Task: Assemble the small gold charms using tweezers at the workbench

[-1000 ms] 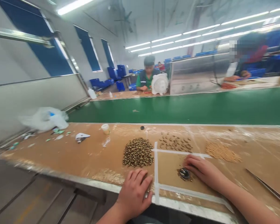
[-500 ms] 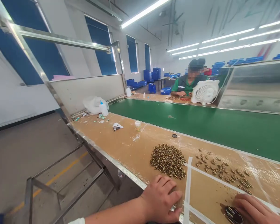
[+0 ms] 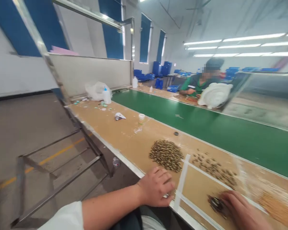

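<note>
My left hand rests at the table's front edge, fingers curled, just below a heap of small brass-coloured metal pieces. Something small and shiny shows under its fingertips, too small to name. At the lower right, my right hand has its fingertips at a dark shiny oval object lying on the brown tabletop; blur hides whether they grip it. Scattered metal pieces lie beyond the white tape, and a pile of orange pieces is at the far right.
A green conveyor belt runs behind the brown table. On the table stand a white bottle, a small tub and a black disc. Across the belt a person sits beside a white fan.
The camera view has turned to the right and tilted down, blurring the picture. More of my left sleeve and of the orange pile shows. Both hands remain near the same things.
</note>
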The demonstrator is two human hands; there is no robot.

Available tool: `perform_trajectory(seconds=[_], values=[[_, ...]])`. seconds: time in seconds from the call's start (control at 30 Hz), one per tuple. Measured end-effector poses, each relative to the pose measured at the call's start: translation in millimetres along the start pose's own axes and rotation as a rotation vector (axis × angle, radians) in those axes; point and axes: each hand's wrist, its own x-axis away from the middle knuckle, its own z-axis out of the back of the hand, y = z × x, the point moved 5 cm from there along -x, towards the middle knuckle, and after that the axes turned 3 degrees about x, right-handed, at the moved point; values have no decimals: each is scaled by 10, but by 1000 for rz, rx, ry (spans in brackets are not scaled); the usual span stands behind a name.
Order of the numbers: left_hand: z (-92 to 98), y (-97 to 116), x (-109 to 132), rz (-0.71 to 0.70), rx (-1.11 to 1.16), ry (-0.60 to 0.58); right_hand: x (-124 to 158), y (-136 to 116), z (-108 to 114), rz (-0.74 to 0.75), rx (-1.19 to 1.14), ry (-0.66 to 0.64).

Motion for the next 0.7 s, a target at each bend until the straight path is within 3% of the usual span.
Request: perform_trajectory(seconds=[0.1, 0.17, 0.33, 0.5, 0.6, 0.7], values=[[58, -18, 0, 24, 65, 70, -129, -437, 195, -19, 7, -152], [39, -90, -16, 63, 150, 13, -229, -598, 269, -12, 24, -147], [130, -182, -57, 96, 373, 43, -266, -581, 313, -126, 10, -85], [196, 105, -125, 171, 796, 74, -121, -519, 425, -285, -175, 45], [9, 371, -280, 439, 1325, -132, -15, -636, 538, -360, -271, 176], [-229, 688, -451, 927, 2030, -368, 73, -1005, 616, -309, -341, 278]])
